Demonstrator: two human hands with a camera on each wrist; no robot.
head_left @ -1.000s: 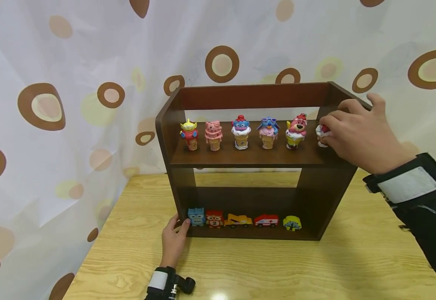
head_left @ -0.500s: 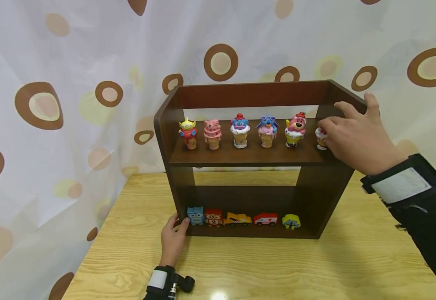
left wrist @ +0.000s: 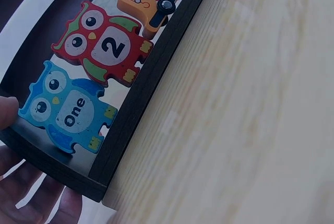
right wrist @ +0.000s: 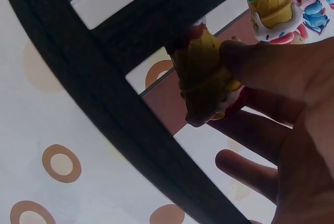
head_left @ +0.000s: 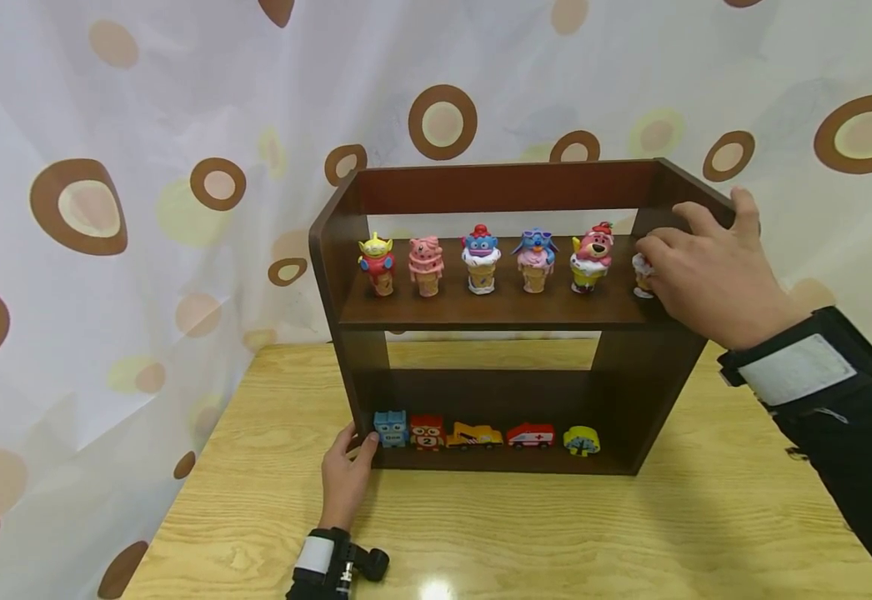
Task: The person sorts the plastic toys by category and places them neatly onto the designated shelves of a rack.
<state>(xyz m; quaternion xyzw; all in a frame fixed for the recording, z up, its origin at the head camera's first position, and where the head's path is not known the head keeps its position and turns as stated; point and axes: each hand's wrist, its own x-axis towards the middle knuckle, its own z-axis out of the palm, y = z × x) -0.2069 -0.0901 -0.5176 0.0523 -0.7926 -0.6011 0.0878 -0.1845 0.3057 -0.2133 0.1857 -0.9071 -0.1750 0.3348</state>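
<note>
A dark brown wooden shelf unit [head_left: 496, 187] stands on a light wood table [head_left: 706, 517]. Its upper shelf carries a row of ice-cream-cone figurines, from a green alien [head_left: 376, 262] to a pink bear [head_left: 592, 258]. At the row's right end my right hand [head_left: 661, 254] pinches one more cone figurine [head_left: 641, 275], mostly hidden behind the fingers. In the right wrist view the thumb and fingers of that hand [right wrist: 292, 109] clasp its yellow cone [right wrist: 203, 72]. My left hand [head_left: 353, 450] grips the unit's lower left corner, thumb [left wrist: 6, 113] beside the blue owl piece [left wrist: 68, 112].
The bottom shelf holds a blue owl [head_left: 391, 428], a red owl [head_left: 427, 432], a yellow truck [head_left: 475, 436], an ambulance [head_left: 530, 435] and a round yellow-green piece [head_left: 582, 441]. A white curtain with brown circles [head_left: 143, 167] hangs close behind and to the left.
My right hand has settled slightly over the end figurine, hiding its red part. The left hand has stayed at the corner.
</note>
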